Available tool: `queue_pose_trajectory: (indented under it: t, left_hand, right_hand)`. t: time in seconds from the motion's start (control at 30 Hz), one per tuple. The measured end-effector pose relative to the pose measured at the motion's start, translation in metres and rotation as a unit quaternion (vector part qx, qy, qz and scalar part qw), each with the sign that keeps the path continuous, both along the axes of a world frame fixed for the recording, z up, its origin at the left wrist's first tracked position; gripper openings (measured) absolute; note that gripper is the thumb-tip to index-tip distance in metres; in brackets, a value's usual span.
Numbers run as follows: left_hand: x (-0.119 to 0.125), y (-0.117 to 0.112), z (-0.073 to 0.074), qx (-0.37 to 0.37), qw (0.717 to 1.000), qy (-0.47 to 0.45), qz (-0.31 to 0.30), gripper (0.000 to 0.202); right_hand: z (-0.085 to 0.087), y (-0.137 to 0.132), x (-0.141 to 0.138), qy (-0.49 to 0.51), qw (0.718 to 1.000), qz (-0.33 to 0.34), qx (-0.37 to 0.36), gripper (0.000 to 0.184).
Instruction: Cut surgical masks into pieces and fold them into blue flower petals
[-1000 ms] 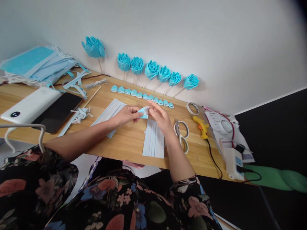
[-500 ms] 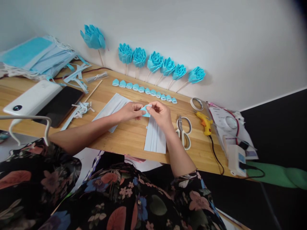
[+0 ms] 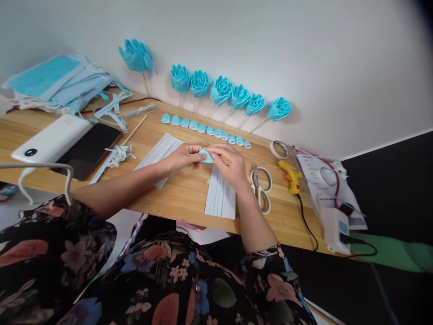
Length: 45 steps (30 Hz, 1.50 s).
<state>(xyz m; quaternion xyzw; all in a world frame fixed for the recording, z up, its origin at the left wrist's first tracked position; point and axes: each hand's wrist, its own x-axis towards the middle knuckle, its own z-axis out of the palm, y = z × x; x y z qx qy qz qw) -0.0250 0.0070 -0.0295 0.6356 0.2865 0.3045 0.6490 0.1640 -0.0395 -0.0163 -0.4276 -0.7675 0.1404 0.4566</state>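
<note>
Between my two hands, over the middle of the table, is a small folded piece of light blue mask fabric (image 3: 206,156). My left hand (image 3: 187,156) pinches its left side between thumb and fingers. From the right, my right hand (image 3: 230,163) grips the piece's edge with its fingertips. A flat pleated face mask (image 3: 219,195) without loops lies below my right hand. Another pleated mask (image 3: 158,153) is partly hidden under my left forearm. Behind the hands runs a row of several small folded blue petals (image 3: 202,128).
Several blue fabric flowers (image 3: 221,90) on sticks lean against the wall. Scissors (image 3: 260,189), a tape roll (image 3: 278,149) and a yellow glue gun (image 3: 290,176) lie at right. A mask stack (image 3: 61,81), power bank (image 3: 54,137), phone (image 3: 89,151) and scraps (image 3: 118,155) occupy the left.
My right hand's fingers have shifted over the top edge of the blue piece, and its knuckles have turned. My left hand keeps its pinch. The whole view has moved slightly.
</note>
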Motion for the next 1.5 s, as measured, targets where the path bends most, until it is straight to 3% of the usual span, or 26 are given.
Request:
queue_pose_trajectory:
  t: [0.5,0.67,0.9,1.2,1.5]
  left_hand:
    - [0.001,0.002,-0.009,-0.040,0.998,-0.049,0.018,0.033]
    - [0.000,0.002,-0.007,-0.005,0.999,-0.023,0.033,0.032]
    - [0.001,0.000,-0.004,0.041,0.998,0.023,0.052,0.031]
    - [0.002,0.002,-0.010,0.053,0.995,0.046,0.068,0.031]
    - [-0.003,0.001,-0.003,0.033,0.998,0.041,0.029,0.036]
  right_hand:
    - [0.000,-0.002,0.003,0.037,0.996,0.026,-0.076,0.027]
    - [-0.005,-0.002,0.001,0.128,0.974,0.000,-0.188,0.030]
    - [-0.019,0.008,0.000,0.220,0.944,-0.002,-0.248,0.035]
    - [-0.022,0.011,0.003,0.194,0.948,-0.005,-0.253,0.041]
    - [-0.021,0.010,0.003,0.190,0.952,-0.015,-0.241,0.041]
